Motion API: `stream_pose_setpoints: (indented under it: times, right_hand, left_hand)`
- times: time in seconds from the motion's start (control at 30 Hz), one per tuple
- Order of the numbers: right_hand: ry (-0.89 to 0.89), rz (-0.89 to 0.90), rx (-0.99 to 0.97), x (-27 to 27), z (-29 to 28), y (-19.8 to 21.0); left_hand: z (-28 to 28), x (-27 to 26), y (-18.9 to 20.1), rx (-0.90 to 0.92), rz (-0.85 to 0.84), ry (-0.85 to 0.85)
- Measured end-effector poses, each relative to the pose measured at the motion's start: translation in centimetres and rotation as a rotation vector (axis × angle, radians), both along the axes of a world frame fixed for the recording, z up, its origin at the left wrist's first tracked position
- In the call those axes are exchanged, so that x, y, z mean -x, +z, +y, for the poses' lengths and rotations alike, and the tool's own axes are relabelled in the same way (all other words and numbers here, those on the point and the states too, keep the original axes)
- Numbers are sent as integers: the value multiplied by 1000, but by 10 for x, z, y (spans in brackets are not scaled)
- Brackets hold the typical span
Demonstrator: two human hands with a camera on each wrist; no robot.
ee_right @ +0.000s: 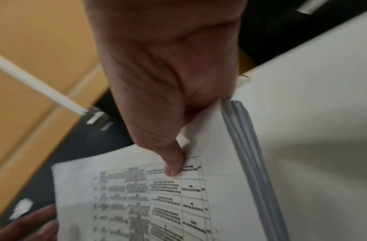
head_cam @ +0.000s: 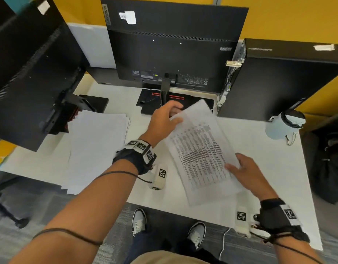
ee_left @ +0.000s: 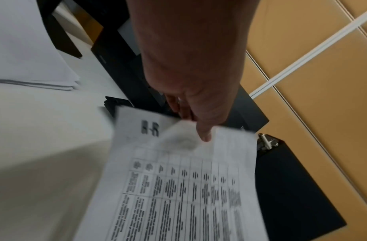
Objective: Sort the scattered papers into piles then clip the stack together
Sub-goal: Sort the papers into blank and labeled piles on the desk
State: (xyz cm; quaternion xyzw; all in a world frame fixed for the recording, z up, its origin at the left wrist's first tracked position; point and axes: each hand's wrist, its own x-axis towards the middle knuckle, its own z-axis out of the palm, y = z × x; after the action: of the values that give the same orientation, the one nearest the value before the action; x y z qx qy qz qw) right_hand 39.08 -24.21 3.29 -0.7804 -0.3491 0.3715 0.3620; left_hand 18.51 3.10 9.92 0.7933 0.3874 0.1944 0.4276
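A stack of printed sheets (head_cam: 200,149) with a table of text is held above the white desk (head_cam: 269,168), between both hands. My left hand (head_cam: 165,119) pinches its far top edge, thumb (ee_left: 205,133) on the printed face (ee_left: 178,187). My right hand (head_cam: 242,170) grips the near right edge, thumb (ee_right: 174,164) on top of the page (ee_right: 137,203) and fingers underneath. The stack's edges (ee_right: 246,146) show several sheets. A second pile of blank-side papers (head_cam: 95,147) lies fanned on the desk at the left. No clip is visible.
Two monitors (head_cam: 174,44) (head_cam: 31,69) stand at the back and left, their bases on the desk. A black computer tower (head_cam: 278,79) is at the right, with a pale lidded cup (head_cam: 284,126) beside it. Yellow partition walls (head_cam: 278,20) enclose the desk.
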Motion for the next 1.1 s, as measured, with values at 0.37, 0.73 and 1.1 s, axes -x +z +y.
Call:
stream_pose_setpoints:
  times: [0.37,0.73,1.1]
  right_hand:
    - [-390,191,187,66,-28,-79]
    - [-33,-73,169,175,85,-46]
    - [268,-33,299,271,175,-66]
  left_hand:
    - [26,159,-104,119,688,47]
    - [-17,242,-122,60,838,-136]
    - [20,299,-129,231,775,528]
